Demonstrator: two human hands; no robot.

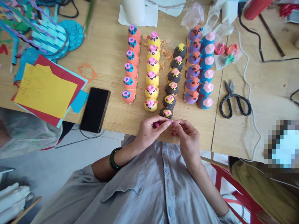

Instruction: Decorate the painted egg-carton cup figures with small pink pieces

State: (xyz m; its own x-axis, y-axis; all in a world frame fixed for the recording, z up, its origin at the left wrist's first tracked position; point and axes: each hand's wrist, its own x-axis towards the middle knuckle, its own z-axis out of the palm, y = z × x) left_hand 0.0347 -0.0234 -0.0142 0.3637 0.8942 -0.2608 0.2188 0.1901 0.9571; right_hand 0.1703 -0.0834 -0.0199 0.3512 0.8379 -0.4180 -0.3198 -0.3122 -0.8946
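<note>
My left hand [149,130] is closed over the table edge, with a bracelet on its wrist. A lump of pink modelling clay [156,125] shows between its curled fingers. Its thumb and forefinger meet my right hand [187,132] at a tiny pink piece of the clay [172,122]. Both hands pinch that piece. Just beyond the fingertips stands the nearest black clay figure [166,113], with yellow and pink features. More black figures run behind it in a row; the farthest black figure [179,50] bears yellow but no visible pink.
Rows of orange figures [129,96], yellow figures [150,105], purple figures [191,97] and blue figures [205,102] flank the black ones. Black-handled scissors [230,99] lie right, beside a white cable [248,81]. Left are a phone [94,109] and coloured paper [46,90]. People sit at both sides.
</note>
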